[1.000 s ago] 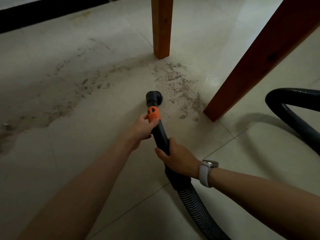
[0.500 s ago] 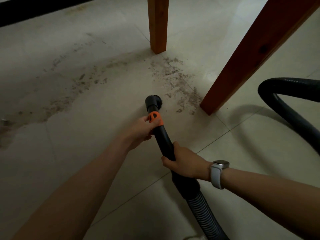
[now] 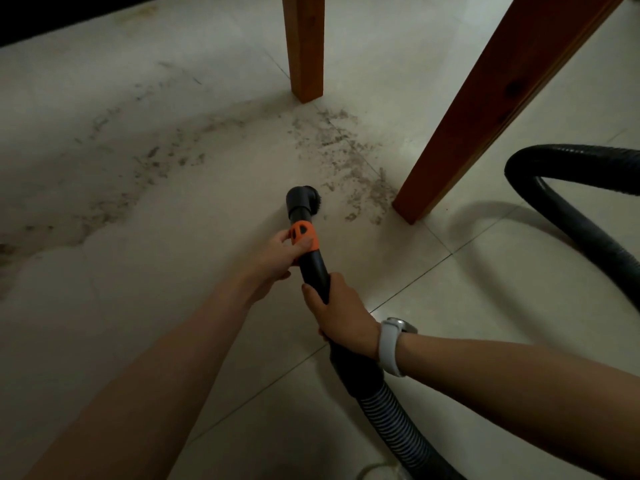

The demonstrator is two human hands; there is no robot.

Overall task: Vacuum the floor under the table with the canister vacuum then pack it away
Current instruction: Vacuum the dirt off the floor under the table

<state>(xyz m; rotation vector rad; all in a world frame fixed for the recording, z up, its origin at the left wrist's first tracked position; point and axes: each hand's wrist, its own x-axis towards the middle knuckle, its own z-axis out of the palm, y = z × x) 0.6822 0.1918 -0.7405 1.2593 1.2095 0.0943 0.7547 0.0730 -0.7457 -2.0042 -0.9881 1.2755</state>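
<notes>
Pale tile floor (image 3: 450, 323), dirt (image 3: 349, 157) scattered between two wooden legs (image 3: 304, 46).
Wand (image 3: 311, 261) runs near-to-far, nozzle (image 3: 300, 198) down beside dirt; left hand (image 3: 277, 261) pinches orange collar (image 3: 303, 235), right hand (image 3: 341, 317) wraps wand.

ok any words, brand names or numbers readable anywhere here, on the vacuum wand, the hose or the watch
None can be read.
Vacuum wand: no lettering shows; its orange collar bears only dark cut-outs.
Hose: plain ribbing, no label.
Watch: face turned edge-on, nothing legible.
Table legs and floor: no marks or signs.
</notes>
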